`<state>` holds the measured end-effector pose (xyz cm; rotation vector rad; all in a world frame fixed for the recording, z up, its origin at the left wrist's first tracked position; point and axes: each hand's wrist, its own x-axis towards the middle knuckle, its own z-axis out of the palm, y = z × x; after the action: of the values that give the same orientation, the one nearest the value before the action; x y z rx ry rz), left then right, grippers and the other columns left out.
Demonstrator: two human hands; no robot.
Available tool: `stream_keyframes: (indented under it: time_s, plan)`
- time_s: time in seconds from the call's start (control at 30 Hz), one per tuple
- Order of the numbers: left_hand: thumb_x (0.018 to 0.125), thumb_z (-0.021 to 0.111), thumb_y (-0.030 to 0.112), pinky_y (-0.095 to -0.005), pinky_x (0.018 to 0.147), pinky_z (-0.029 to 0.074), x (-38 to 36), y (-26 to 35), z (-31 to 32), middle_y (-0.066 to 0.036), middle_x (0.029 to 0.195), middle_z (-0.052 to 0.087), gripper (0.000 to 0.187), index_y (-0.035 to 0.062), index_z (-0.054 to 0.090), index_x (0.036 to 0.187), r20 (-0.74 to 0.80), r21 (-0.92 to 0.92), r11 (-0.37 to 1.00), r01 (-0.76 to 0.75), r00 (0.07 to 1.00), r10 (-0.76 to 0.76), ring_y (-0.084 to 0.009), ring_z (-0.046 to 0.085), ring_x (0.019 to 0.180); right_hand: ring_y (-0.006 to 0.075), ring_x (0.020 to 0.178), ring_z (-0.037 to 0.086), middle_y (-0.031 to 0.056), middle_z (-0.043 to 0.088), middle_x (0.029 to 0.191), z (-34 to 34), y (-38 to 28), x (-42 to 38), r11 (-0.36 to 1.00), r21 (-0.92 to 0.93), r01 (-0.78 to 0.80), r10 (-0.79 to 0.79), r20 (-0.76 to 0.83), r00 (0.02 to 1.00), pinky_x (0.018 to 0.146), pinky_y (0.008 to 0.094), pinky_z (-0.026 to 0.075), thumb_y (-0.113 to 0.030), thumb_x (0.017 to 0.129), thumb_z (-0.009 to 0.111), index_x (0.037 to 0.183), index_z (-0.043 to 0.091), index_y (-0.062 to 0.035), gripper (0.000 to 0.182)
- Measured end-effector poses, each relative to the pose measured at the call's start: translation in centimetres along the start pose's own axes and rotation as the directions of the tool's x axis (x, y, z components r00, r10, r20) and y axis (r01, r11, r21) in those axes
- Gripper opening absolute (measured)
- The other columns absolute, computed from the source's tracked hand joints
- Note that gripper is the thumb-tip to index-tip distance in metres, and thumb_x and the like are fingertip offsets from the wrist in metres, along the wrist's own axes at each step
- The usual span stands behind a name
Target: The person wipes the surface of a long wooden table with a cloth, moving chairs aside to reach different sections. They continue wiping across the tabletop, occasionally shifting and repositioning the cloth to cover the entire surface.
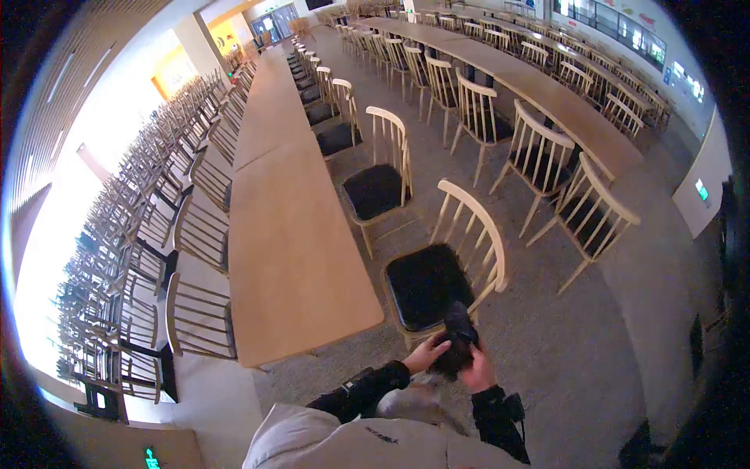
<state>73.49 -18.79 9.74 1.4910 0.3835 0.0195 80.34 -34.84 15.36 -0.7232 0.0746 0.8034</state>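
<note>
My left hand and my right hand are closed around a dark, soft-looking bundle, one on each side. Its exact kind cannot be made out. The bundle is in front of my body, and its upper end overlaps the near edge of a wooden chair with a black seat and a pale spindle back. Both hands seem apart from the chair. Black cuffs show at my wrists below a light grey garment.
Left of the chair runs a long wooden table, its near corner close by. More spindle-back chairs line both its sides. Another long table with chairs runs along the right. Chairs are stacked densely by the bright windows.
</note>
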Motion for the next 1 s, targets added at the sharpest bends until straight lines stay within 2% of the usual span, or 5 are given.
stream_keyframes:
  time_s: [0.2,0.7,0.8,0.87,1.0]
  plan:
    - [0.098,0.060,0.031,-0.0299,0.090,0.047,11.0,-3.1,4.4,-0.008,0.110,0.065,0.052,-0.0031,0.046,0.135,-0.034,0.003,0.999,0.038,0.999,-0.038,-0.0153,0.059,0.100,0.0260,0.114,0.061,0.0103,0.059,0.131,-4.0,-11.0,-1.1,0.894,-0.367,0.257,-0.272,0.012,0.962,0.102,0.0423,0.049,-0.014,0.102,0.044,0.135,0.052,-0.0052,0.035]
    - [0.093,0.062,0.034,-0.0425,0.105,0.040,29.8,3.8,10.7,-0.023,0.133,0.051,0.055,-0.0025,0.050,0.133,-0.524,0.214,0.972,0.094,0.851,0.032,-0.0372,0.048,0.124,0.0349,0.130,0.048,0.0161,0.050,0.144,-17.0,-31.4,15.6,0.982,0.066,0.178,-0.185,0.136,0.973,0.115,0.0500,0.034,-0.027,0.103,0.037,0.142,0.046,-0.0048,0.046]
    - [0.095,0.061,0.034,-0.0442,0.101,0.042,32.0,4.1,11.1,-0.024,0.131,0.051,0.052,-0.0028,0.050,0.129,-0.672,0.178,0.981,0.083,0.738,0.060,-0.0388,0.050,0.121,0.0341,0.131,0.048,0.0143,0.049,0.145,-19.3,-34.8,19.7,0.325,-0.901,0.285,-0.185,0.235,0.954,0.114,0.0494,0.036,-0.027,0.102,0.039,0.144,0.045,-0.0072,0.046]
    - [0.093,0.064,0.037,-0.0429,0.102,0.043,33.2,3.8,11.0,-0.024,0.132,0.050,0.057,-0.0016,0.048,0.132,-0.707,0.206,0.975,0.078,0.701,0.093,-0.0381,0.050,0.121,0.0292,0.115,0.059,0.0133,0.058,0.132,-20.4,-37.1,21.8,0.998,0.062,0.004,-0.003,-0.021,1.000,0.100,0.0476,0.050,-0.028,0.101,0.045,0.134,0.053,-0.0035,0.042]
    - [0.090,0.065,0.043,-0.0442,0.104,0.042,33.6,9.5,12.8,-0.020,0.139,0.046,0.066,0.0015,0.045,0.137,-0.756,0.494,0.810,0.315,0.616,0.222,-0.0384,0.046,0.127,0.0270,0.114,0.059,0.0134,0.059,0.130,-24.9,-41.0,30.9,0.966,0.185,-0.183,0.199,-0.070,0.978,0.100,0.0456,0.049,-0.027,0.100,0.045,0.132,0.056,-0.0043,0.040]
